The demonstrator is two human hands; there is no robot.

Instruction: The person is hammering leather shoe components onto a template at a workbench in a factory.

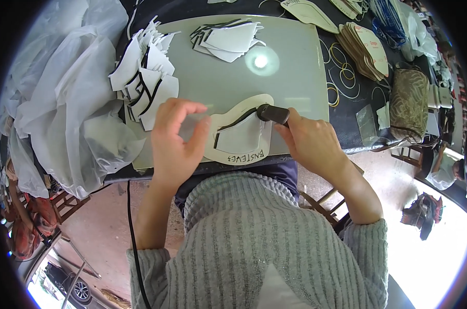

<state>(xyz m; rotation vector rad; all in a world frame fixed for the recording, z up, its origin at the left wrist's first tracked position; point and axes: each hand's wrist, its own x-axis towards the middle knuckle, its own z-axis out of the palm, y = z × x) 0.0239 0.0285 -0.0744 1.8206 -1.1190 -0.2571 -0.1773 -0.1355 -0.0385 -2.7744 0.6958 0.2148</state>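
A cream card template [237, 156] with handwriting along its near edge lies at the front of the grey board. Through its cut-out shows a white piece [241, 135] with black bands along its upper and left edges. My right hand [311, 138] grips a short, thick black marker-like tool [275, 114], its round end down on the template's upper right, by the end of the black band. My left hand [177, 139] hovers at the template's left side, thumb and fingers apart, holding nothing. Whether it touches the template I cannot tell.
White black-edged pieces are heaped [146, 77] at the left, and a smaller stack [228, 38] lies at the back of the grey board [295, 67]. Clear plastic bags [68, 103] cover the left. Card templates [364, 49], thin rings [341, 72] and a patterned pouch [409, 103] lie right.
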